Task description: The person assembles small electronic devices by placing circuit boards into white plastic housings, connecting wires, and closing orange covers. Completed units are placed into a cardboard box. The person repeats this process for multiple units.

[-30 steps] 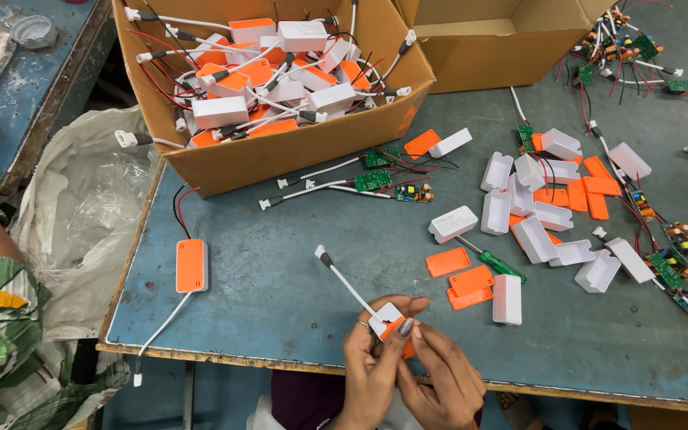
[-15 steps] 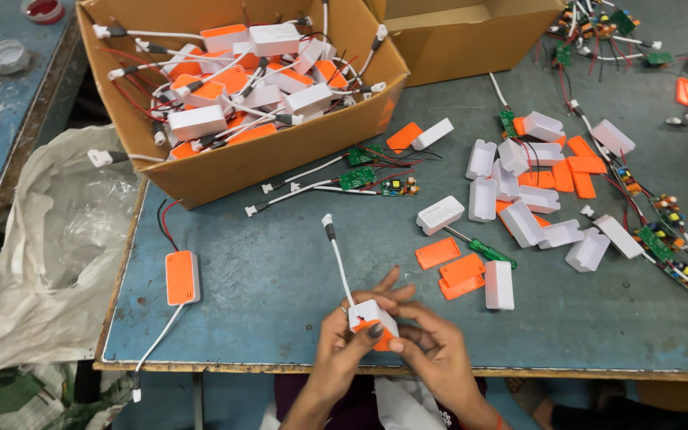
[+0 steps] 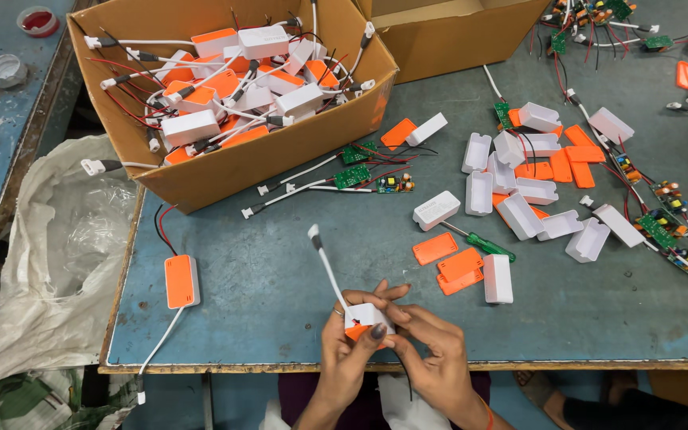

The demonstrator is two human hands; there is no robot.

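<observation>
White and orange plastic box [image 3: 366, 318], held at the table's [image 3: 280, 271] near edge: my left hand [image 3: 349, 344] and right hand [image 3: 431, 350] both closed round it, thumbs pressing the seam, its white lead [image 3: 326, 267] pointing away, clear of my fingers. One finished box [image 3: 181, 281] lies left. Three loose orange lids [image 3: 449, 263] beside one green screwdriver [image 3: 479, 242], within reach. One cardboard carton [image 3: 232, 163] of finished boxes beyond.

Table [image 3: 280, 287]: blue-grey. Box [image 3: 256, 163]: brown cardboard. Lids [image 3: 459, 267]: orange. Shells [image 3: 519, 215]: white. Circuit boards [image 3: 353, 177]: green. Screwdriver [image 3: 487, 247]: green handle. Wires [image 3: 133, 111]: red and black. Cable [image 3: 328, 271]: white. Bag [image 3: 49, 255]: translucent grey-white.
</observation>
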